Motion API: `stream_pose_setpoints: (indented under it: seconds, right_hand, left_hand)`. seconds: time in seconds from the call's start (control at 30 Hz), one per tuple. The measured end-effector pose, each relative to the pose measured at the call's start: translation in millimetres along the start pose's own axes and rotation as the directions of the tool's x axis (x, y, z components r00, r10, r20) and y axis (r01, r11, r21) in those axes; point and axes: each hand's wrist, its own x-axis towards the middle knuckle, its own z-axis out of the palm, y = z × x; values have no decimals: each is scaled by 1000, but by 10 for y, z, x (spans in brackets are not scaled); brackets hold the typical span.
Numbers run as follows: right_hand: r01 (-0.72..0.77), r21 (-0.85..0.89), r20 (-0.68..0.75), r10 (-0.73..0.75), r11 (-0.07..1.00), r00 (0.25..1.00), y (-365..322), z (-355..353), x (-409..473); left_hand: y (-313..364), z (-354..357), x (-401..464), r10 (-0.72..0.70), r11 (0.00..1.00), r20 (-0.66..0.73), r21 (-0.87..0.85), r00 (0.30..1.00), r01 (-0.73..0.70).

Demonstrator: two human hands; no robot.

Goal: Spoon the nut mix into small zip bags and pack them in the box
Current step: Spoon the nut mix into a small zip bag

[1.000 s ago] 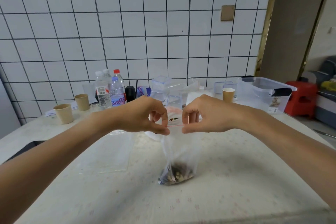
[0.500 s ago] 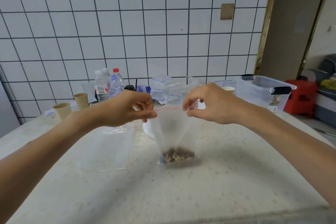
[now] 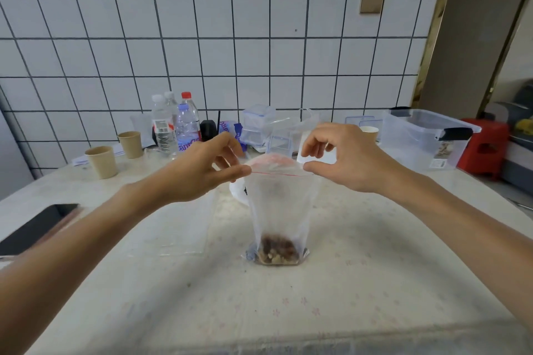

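Head view: a clear zip bag (image 3: pixel 278 210) is held upright at the middle of a pale table (image 3: pixel 375 282), its long axis vertical, its red-lined mouth at the top and its base resting on the tabletop. A small heap of nut mix (image 3: pixel 277 251) lies at its bottom. The top left corner is pinched by the left hand (image 3: pixel 199 170), the top right corner by the right hand (image 3: pixel 343 158). A flat empty bag (image 3: pixel 176 228) lies just left. Behind are seen water bottles (image 3: pixel 173 127), two paper cups (image 3: pixel 114 153), and at far right a clear storage box (image 3: pixel 427 138); what it holds cannot be told. A dark phone (image 3: pixel 34 228) lies at the left edge.
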Motion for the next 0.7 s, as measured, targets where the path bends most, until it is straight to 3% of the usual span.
stream_pose_setpoints:
  seconds: [0.07, 0.2, 0.4, 0.57, 0.7]
  right_hand:
    - [-52, 40, -23, 53, 998, 998, 82, 58, -67]
    - [-209, 211, -11, 216, 955, 976, 243, 200, -239]
    - [-378, 424, 130, 357, 823, 925, 365, 545, -454]
    - [-515, 517, 292, 424, 684, 857, 404, 929, -643]
    - [-517, 638, 269, 464, 570, 844, 376, 1263, -738]
  left_hand:
    - [-58, 80, -95, -55, 996, -34, -70, 998, 53]
    - [-153, 379, -307, -132, 947, 30, -291, 991, 135]
    - [-215, 921, -420, -134, 880, 156, -435, 979, 190]
    - [-216, 1188, -418, -192, 838, 103, -500, 976, 218]
    - [-177, 1242, -336, -297, 693, 77, -668, 952, 270]
